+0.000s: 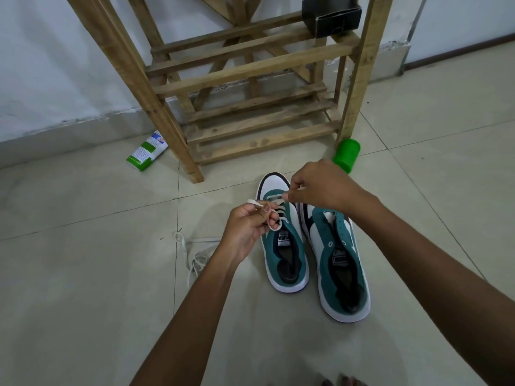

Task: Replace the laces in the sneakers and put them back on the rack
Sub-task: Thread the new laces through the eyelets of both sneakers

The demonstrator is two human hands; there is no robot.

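Two teal and white sneakers stand side by side on the tiled floor, toes toward the rack. The left sneaker [284, 254] has a white lace [276, 210] threaded through its front eyelets. My left hand [248, 229] grips one end of that lace, looped round its fingers. My right hand [320, 188] pinches the other end above the toe. The right sneaker [340, 268] has no lace in its eyelets. A loose white lace [192, 254] lies on the floor to the left, partly hidden by my left forearm.
The wooden slatted shoe rack [250, 118] stands just beyond the sneakers, with a black box [331, 15] on an upper shelf. A green cylinder [347, 154] lies by its right leg, and a green and white packet [147, 151] by its left leg.
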